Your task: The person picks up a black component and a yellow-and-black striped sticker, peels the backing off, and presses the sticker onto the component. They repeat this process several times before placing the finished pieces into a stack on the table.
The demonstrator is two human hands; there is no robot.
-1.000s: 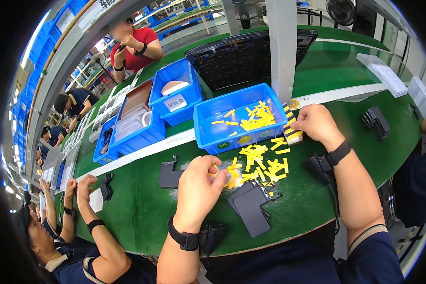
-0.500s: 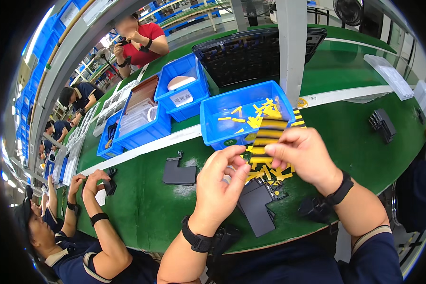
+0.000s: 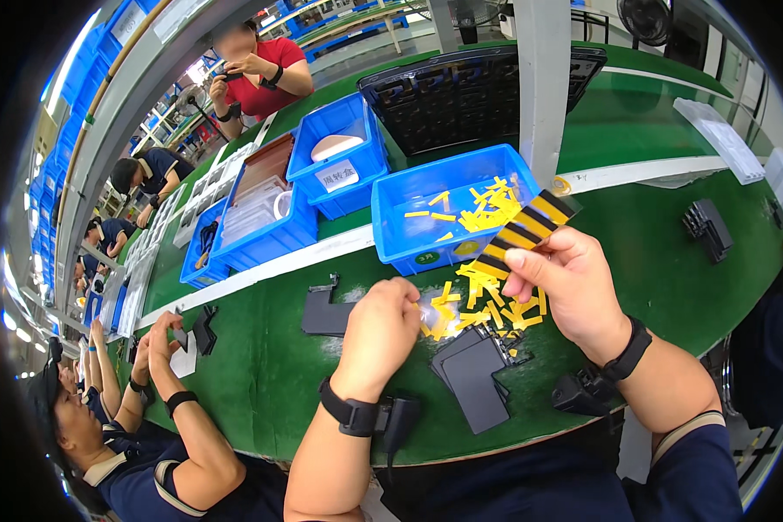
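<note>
Our right hand (image 3: pixel 572 283) pinches the striped sheet (image 3: pixel 528 228) by the blue bin's (image 3: pixel 398 252) near-right corner, long axis rising rightward; before the bin's left, our left hand (image 3: pixel 380 331) curls — hold unclear.

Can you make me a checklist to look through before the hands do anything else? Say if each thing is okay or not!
1. Striped sheet held: ok. The right hand pinches its lower end between thumb and fingers.
2. Left hand free: cannot tell. Its fingertips are close together and partly hidden.
3. Yellow pieces all in one place: not ok. Some lie in the blue bin, others loose on the green table.
4. Blue bin upright: ok. It stands open side up.
5. Stack of dark flat parts lined up: not ok. Their edges are fanned out unevenly.
</note>
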